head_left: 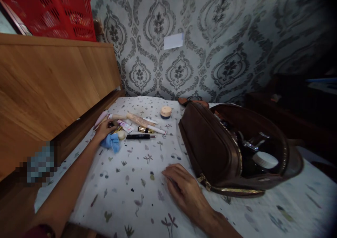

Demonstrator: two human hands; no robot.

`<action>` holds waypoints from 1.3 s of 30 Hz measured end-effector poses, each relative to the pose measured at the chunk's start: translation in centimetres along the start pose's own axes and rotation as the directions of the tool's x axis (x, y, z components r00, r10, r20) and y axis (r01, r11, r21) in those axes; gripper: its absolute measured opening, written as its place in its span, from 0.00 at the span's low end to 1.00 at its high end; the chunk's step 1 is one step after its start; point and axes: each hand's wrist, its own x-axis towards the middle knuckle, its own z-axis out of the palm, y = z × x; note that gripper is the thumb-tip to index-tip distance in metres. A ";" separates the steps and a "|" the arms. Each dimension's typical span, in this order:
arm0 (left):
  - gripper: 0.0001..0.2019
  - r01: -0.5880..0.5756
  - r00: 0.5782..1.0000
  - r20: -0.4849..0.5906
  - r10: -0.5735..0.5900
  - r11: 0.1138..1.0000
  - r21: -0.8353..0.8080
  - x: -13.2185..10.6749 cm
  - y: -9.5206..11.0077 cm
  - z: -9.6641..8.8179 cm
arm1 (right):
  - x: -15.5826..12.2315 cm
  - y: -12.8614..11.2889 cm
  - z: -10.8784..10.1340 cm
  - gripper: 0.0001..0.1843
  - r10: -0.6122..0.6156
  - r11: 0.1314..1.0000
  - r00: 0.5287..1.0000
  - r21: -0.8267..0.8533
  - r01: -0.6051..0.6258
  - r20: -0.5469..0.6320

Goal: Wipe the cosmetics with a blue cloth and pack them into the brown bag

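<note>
My left hand (104,130) reaches into a cluster of cosmetics at the left of the patterned sheet, its fingers curled down among them; what they grip is hidden. Beside it lie a blue cloth (111,142), a round cream-coloured piece (121,135), a small printed tube (125,126) and a pinkish tube (101,118). Farther right are a long beige tube (138,119), a black-and-gold tube (145,130) and a slim black tube (138,137). My right hand (184,190) rests on the sheet, holding nothing, fingers loosely bent. Close to it stands an unzipped brown cosmetic bag (210,139).
Inside the bag sit a white round-lidded container (265,159) and a shiny metal item (254,145). A small peach-lidded jar (165,112) stands near the patterned wall (179,73). Wooden furniture (58,90) borders the left, with a red basket (65,17) on top.
</note>
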 end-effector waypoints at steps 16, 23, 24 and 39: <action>0.21 -0.376 0.910 0.253 0.327 0.910 0.176 -7.5 8.5 -0.3 | -0.3 0.2 0.2 0.12 0.029 1.000 0.999 0.001 -0.029 0.031; 0.19 -0.424 0.891 0.299 0.341 0.861 0.280 -9.2 9.9 1.5 | -0.2 0.1 0.1 0.12 0.018 1.000 1.000 -0.003 -0.018 0.018; 0.19 -0.420 0.886 0.302 0.352 0.886 0.198 -9.3 9.9 1.5 | -0.2 0.1 0.1 0.12 0.018 1.000 1.000 -0.004 -0.018 0.021; 0.22 -0.468 0.760 0.463 0.456 0.878 -0.096 -10.8 10.9 3.6 | 1.1 0.1 2.1 0.17 0.160 0.985 0.971 -0.098 -0.144 0.177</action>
